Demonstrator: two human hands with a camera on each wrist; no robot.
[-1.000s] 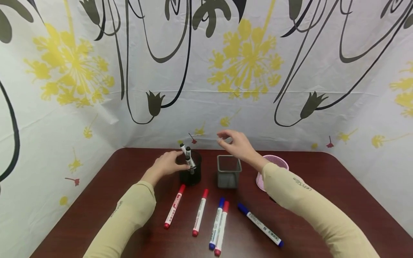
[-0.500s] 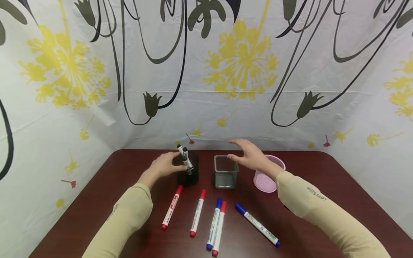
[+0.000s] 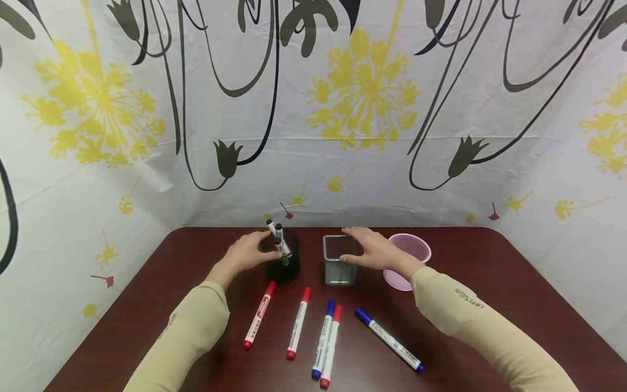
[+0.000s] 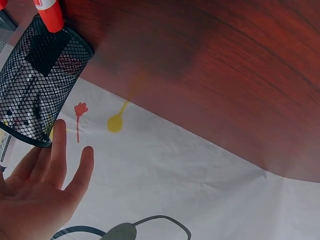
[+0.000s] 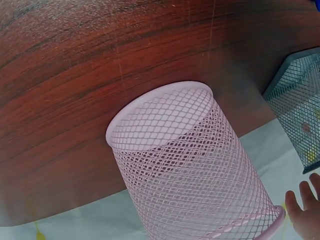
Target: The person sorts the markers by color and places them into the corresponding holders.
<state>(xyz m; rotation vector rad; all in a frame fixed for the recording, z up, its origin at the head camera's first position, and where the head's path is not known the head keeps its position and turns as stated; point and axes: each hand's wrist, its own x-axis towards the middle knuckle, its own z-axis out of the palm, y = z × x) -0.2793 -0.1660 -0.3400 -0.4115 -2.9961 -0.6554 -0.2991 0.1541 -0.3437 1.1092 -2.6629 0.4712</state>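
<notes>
My left hand (image 3: 243,252) holds the round black mesh pen holder (image 3: 290,270) at its rim, thumb on the near side. In the left wrist view its extended fingers (image 4: 59,155) meet the rim of that holder (image 4: 55,85). Several black-capped whiteboard markers (image 3: 278,233) stand in it, leaning. My right hand (image 3: 374,250), thumb and fingers spread, is at the upper right of the square grey mesh pen holder (image 3: 340,273). In the right wrist view its fingertips (image 5: 306,190) are just below that holder's rim (image 5: 312,167).
A pink mesh pen holder (image 3: 398,280) stands behind my right wrist. Across the front of the dark wooden table (image 3: 465,348) lie red markers (image 3: 258,318) (image 3: 297,326) (image 3: 330,348) and blue markers (image 3: 322,343) (image 3: 392,342). A patterned cloth (image 3: 303,109) hangs behind the table.
My right hand has come down from above and behind the grey pen holder to its rim, its fingers spreading. My left hand has stayed at the black pen holder.
</notes>
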